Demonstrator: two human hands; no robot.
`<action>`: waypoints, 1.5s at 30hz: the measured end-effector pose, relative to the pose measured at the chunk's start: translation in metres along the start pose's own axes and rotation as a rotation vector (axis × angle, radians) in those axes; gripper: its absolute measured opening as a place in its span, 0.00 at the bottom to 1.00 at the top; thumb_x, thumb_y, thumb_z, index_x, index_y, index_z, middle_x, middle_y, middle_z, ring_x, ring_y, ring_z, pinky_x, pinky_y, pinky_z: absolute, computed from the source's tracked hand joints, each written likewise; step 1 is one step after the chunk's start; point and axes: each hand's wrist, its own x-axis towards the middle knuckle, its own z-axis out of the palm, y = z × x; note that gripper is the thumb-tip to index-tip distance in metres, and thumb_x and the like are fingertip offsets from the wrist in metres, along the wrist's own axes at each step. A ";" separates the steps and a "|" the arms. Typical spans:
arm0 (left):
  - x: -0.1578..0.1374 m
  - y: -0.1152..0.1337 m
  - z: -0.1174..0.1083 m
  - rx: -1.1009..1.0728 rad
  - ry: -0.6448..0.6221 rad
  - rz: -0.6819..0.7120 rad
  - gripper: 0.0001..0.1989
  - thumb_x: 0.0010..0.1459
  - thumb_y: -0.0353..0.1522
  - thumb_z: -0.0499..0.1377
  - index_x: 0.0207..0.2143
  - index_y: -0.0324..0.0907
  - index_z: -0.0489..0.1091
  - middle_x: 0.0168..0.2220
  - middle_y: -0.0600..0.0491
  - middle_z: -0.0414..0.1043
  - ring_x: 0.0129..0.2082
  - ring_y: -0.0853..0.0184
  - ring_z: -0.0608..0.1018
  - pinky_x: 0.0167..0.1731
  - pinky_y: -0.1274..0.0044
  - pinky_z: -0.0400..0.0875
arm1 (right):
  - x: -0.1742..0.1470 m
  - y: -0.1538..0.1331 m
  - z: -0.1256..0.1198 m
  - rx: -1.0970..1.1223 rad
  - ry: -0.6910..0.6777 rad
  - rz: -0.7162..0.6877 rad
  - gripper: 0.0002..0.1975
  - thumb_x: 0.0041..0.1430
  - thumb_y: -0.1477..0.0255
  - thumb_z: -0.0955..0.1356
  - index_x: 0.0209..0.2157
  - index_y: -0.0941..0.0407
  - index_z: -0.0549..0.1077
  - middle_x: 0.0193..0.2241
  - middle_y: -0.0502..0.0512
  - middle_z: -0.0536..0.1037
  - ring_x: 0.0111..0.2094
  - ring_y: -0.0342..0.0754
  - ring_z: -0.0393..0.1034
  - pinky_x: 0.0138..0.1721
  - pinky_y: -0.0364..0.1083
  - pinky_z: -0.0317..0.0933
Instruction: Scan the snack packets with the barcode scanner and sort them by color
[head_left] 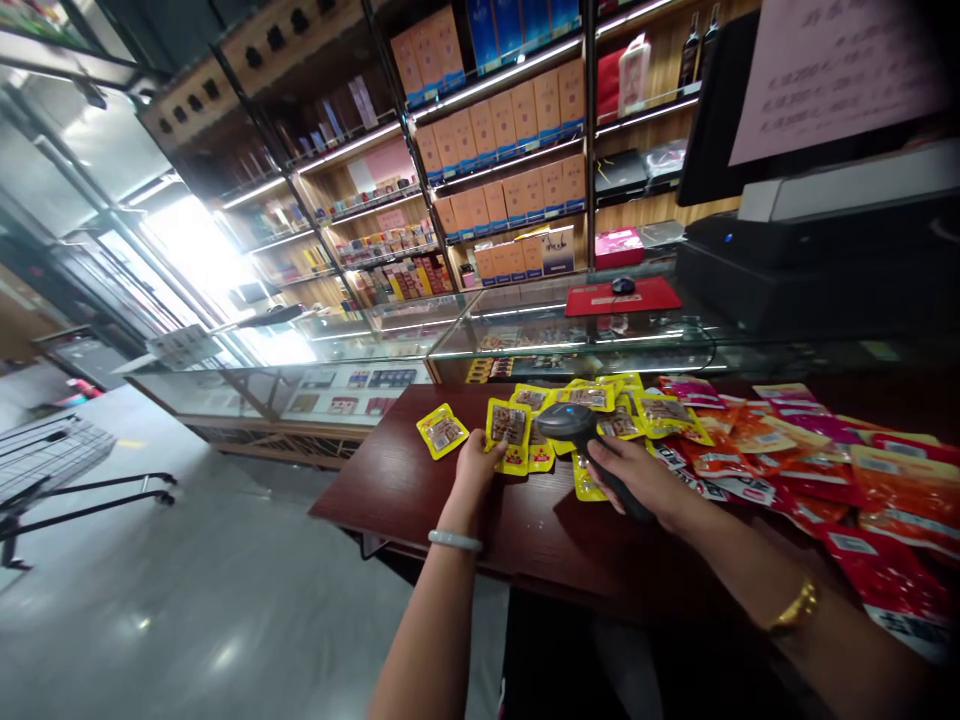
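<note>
My left hand [478, 462] grips a yellow snack packet [509, 424] by its lower left side, just above the dark red counter [420, 500]. In my right hand [626, 470] is a black handheld barcode scanner [568, 422], its head pointing left toward that packet. More yellow packets [667, 414] lie in a loose pile behind and under the scanner. One yellow packet [442, 431] lies apart, left of my left hand. Red, orange and pink snack packets [780, 450] are heaped to the right, beside my right forearm.
Behind the counter stands a glass display case [360, 345] with a red mat [600, 298] and a computer mouse [623, 286] on top. A dark monitor [712, 120] rises at the right. A shopping cart [60, 460] stands on the floor at left; boxed goods [499, 130] fill the shelves.
</note>
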 end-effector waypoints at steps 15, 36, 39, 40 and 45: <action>-0.011 0.005 -0.061 0.433 0.429 -0.100 0.25 0.55 0.45 0.61 0.51 0.43 0.65 0.52 0.40 0.72 0.54 0.51 0.72 0.51 0.64 0.65 | 0.000 -0.002 0.010 0.037 -0.029 -0.037 0.24 0.56 0.47 0.70 0.30 0.54 0.65 0.21 0.42 0.67 0.14 0.35 0.57 0.14 0.37 0.51; -0.025 0.012 0.003 0.188 -0.042 -0.063 0.11 0.56 0.36 0.62 0.39 0.41 0.67 0.39 0.48 0.76 0.38 0.62 0.77 0.36 0.75 0.65 | -0.005 0.011 -0.003 0.051 -0.022 0.011 0.27 0.52 0.44 0.70 0.30 0.55 0.66 0.20 0.42 0.67 0.13 0.34 0.57 0.13 0.37 0.53; -0.032 0.004 0.001 0.023 0.006 -0.062 0.11 0.52 0.34 0.65 0.35 0.42 0.67 0.34 0.51 0.75 0.35 0.63 0.76 0.35 0.76 0.66 | -0.003 0.010 0.005 0.070 -0.032 0.002 0.27 0.52 0.44 0.70 0.30 0.55 0.66 0.20 0.42 0.67 0.13 0.34 0.57 0.13 0.37 0.54; -0.034 0.003 0.001 0.002 0.017 -0.060 0.11 0.51 0.34 0.65 0.34 0.42 0.67 0.32 0.52 0.74 0.33 0.63 0.76 0.35 0.75 0.66 | -0.002 0.009 0.008 0.081 -0.033 -0.003 0.27 0.52 0.45 0.70 0.31 0.55 0.66 0.20 0.42 0.67 0.13 0.34 0.57 0.13 0.37 0.54; -0.033 -0.001 -0.012 -0.031 0.077 -0.048 0.12 0.48 0.34 0.66 0.33 0.41 0.68 0.32 0.51 0.74 0.34 0.62 0.76 0.35 0.74 0.69 | 0.000 0.002 0.011 0.115 -0.040 0.016 0.28 0.49 0.44 0.72 0.31 0.54 0.66 0.21 0.43 0.68 0.14 0.35 0.57 0.13 0.37 0.54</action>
